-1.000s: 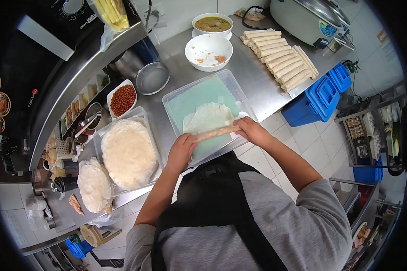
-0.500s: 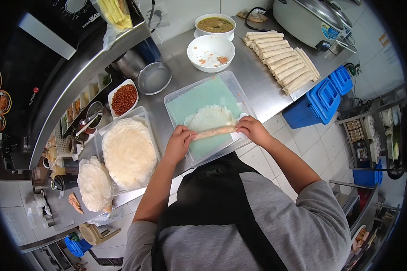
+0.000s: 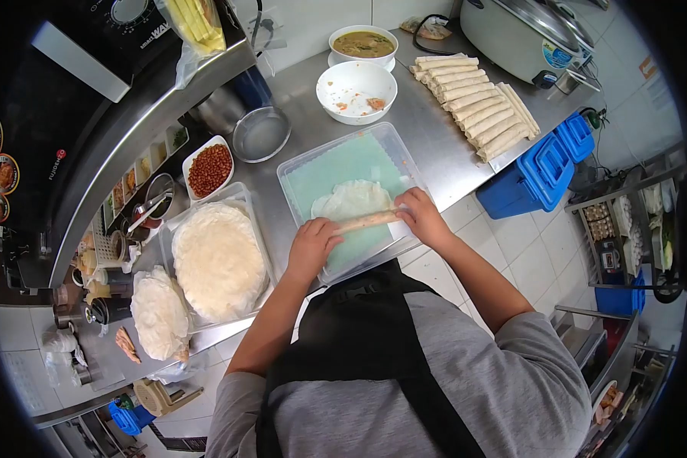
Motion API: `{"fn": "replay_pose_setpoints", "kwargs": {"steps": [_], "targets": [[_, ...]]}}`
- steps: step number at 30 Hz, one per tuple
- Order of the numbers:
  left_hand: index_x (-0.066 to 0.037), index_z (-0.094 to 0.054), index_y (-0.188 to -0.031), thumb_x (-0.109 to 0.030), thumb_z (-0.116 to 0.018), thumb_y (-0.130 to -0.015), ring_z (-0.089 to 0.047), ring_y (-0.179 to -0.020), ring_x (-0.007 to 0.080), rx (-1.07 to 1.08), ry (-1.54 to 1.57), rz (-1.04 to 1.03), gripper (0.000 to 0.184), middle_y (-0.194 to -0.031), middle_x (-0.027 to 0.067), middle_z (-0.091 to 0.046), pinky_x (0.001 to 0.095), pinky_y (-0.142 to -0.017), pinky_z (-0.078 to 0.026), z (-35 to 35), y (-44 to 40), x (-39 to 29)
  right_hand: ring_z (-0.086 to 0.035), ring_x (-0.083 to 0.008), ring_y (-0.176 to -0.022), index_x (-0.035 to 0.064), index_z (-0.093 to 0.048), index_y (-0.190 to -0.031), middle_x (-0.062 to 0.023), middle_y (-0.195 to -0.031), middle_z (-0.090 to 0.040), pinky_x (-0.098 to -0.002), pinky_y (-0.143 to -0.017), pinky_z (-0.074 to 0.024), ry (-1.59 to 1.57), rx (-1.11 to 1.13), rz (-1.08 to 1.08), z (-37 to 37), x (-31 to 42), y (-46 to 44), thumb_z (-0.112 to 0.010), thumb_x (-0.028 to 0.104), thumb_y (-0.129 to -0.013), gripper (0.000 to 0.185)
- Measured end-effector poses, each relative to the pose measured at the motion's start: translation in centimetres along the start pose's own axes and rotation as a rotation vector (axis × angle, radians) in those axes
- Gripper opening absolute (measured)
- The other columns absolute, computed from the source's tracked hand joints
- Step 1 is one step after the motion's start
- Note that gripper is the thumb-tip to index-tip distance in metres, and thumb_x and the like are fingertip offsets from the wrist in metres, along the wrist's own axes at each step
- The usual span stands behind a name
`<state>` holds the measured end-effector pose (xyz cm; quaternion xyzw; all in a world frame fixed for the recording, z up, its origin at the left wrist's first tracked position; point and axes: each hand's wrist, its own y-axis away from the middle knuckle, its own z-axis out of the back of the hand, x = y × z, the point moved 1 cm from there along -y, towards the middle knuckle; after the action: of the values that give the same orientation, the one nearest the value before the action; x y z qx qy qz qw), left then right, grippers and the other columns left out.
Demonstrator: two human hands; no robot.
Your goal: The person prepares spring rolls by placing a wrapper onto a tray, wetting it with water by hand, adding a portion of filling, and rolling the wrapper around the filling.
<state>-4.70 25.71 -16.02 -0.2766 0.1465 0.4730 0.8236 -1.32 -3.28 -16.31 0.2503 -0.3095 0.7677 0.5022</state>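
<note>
A partly rolled spring roll (image 3: 366, 220) lies across the pale green sheet (image 3: 359, 156) in a clear plastic tray (image 3: 288, 175). Its unrolled wrapper (image 3: 353, 198) spreads flat beyond it, away from me. My left hand (image 3: 313, 243) is closed on the roll's left end, and my right hand (image 3: 422, 216) grips the right end. Left of the tray, a stack of round wrappers (image 3: 217, 259) fills a plastic container (image 3: 261, 237). Finished rolls (image 3: 477, 103) lie in a row at the far right of the counter.
A white bowl (image 3: 356, 91) with filling scraps stands behind the tray, in front of a bowl of soup (image 3: 363, 44). A dish of red-brown beans or nuts (image 3: 209, 169) and a metal bowl (image 3: 261, 133) stand left. Blue bins (image 3: 528, 177) are beyond the counter's right edge.
Both hands have moved slightly away from me, rolling the spring roll farther up its wrapper. Less flat wrapper shows now. My fingers have shifted farther over the roll's ends.
</note>
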Motion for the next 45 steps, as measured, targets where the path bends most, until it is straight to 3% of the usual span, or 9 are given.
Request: {"fn": "replay_pose_setpoints", "kwargs": {"steps": [1, 7, 16, 25, 31, 34, 36, 41, 45], "targets": [[-0.008, -0.066, -0.106, -0.016, -0.07, -0.084, -0.061, -0.099, 0.0308, 0.001, 0.0, 0.002, 0.023, -0.107, 0.0104, -0.063, 0.0399, -0.086, -0.05, 0.0, 0.0, -0.2, -0.06, -0.0311, -0.099, 0.004, -0.065, -0.104, -0.0132, -0.102, -0.062, -0.0386, -0.084, -0.0512, 0.079, -0.043, 0.19, -0.3, -0.2, 0.2, -0.068, 0.007, -0.086, 0.018], [-0.009, -0.068, -0.113, -0.016, -0.072, -0.083, -0.061, -0.099, 0.0303, -0.008, 0.066, 0.11, 0.031, -0.104, 0.0097, -0.062, 0.0407, -0.087, -0.05, 0.2, 0.2, 0.3, -0.063, -0.0306, -0.103, 0.0026, -0.067, -0.11, -0.0133, -0.11, -0.066, -0.0384, -0.089, -0.0537, 0.209, -0.059, 0.394, -1.0, -0.3, 1.1, -0.069, 0.009, -0.084, 0.027], [-0.01, -0.066, -0.119, -0.016, -0.073, -0.083, -0.06, -0.097, 0.0323, 0.041, 0.072, 0.11, 0.037, -0.11, 0.0113, -0.058, 0.043, -0.086, -0.05, 0.2, 0.6, 1.0, -0.064, -0.0319, -0.101, -0.0007, -0.068, -0.109, -0.015, -0.11, -0.067, -0.0395, -0.088, -0.0534, 0.175, -0.003, 0.303, -0.8, -1.7, 0.9, -0.068, 0.012, -0.087, 0.026], [-0.009, -0.065, -0.11, -0.024, -0.071, -0.087, -0.063, -0.093, 0.035, -0.019, -0.025, 0.147, 0.028, -0.097, 0.0119, -0.065, 0.0426, -0.082, -0.049, 0.2, 2.7, -0.5, -0.061, -0.0325, -0.096, 0.0003, -0.069, -0.107, -0.0156, -0.102, -0.062, -0.0398, -0.085, -0.0509, 0.031, 0.091, 0.135, 0.2, -0.8, 2.9, -0.066, 0.005, -0.088, 0.02], [-0.013, -0.069, -0.107, -0.02, -0.068, -0.089, -0.062, -0.096, 0.0279, 0.028, -0.029, 0.292, 0.019, -0.106, 0.0095, -0.062, 0.0417, -0.081, -0.044, 1.1, 1.3, -0.3, -0.058, -0.0295, -0.09, 0.0019, -0.071, -0.101, -0.0141, -0.099, -0.054, -0.037, -0.08, -0.0491, -0.095, 0.053, 0.036, 0.1, -1.0, 2.0, -0.064, 0.0, -0.089, 0.014], [-0.012, -0.067, -0.117, -0.014, -0.064, -0.088, -0.061, -0.106, 0.0275, 0.068, -0.285, 0.266, 0.03, -0.117, 0.01, -0.061, 0.0436, -0.09, -0.044, 0.6, 0.8, -1.0, -0.058, -0.0292, -0.092, 0.0026, -0.072, -0.098, -0.0143, -0.1, -0.055, -0.0371, -0.081, -0.0489, -0.061, 0.038, -0.032, 0.1, -0.6, 1.6, -0.064, -0.001, -0.086, 0.015], [-0.008, -0.062, -0.127, -0.011, -0.061, -0.086, -0.059, -0.115, 0.0276, -0.065, -0.267, -0.084, 0.041, -0.128, 0.0111, -0.059, 0.0432, -0.099, -0.044, -0.8, 0.6, -1.8, -0.058, -0.0296, -0.092, 0.0032, -0.072, -0.1, -0.0139, -0.1, -0.055, -0.0376, -0.081, -0.0489, -0.004, -0.003, -0.017, -0.1, 0.0, 1.4, -0.064, -0.002, -0.084, 0.018], [-0.006, -0.057, -0.132, -0.009, -0.058, -0.085, -0.058, -0.118, 0.0273, 0.033, -0.244, -0.117, 0.047, -0.131, 0.0107, -0.059, 0.0404, -0.101, -0.045, -2.0, 0.1, -4.0, -0.06, -0.0307, -0.095, 0.0034, -0.07, -0.105, -0.0127, -0.102, -0.06, -0.0385, -0.085, -0.0499, 0.211, -0.151, 0.144, -1.0, 1.7, 1.4, -0.065, -0.002, -0.08, 0.026], [-0.01, -0.058, -0.132, -0.009, -0.056, -0.086, -0.059, -0.116, 0.0262, 0.093, -0.149, -0.062, 0.046, -0.126, 0.0071, -0.061, 0.0401, -0.098, -0.046, -2.0, -0.2, -2.7, -0.062, -0.0303, -0.103, 0.0025, -0.068, -0.11, -0.0121, -0.111, -0.065, -0.0388, -0.091, -0.0503, 0.211, 0.009, 0.362, -1.1, 1.2, 2.0, -0.066, 0.005, -0.081, 0.03]]}}
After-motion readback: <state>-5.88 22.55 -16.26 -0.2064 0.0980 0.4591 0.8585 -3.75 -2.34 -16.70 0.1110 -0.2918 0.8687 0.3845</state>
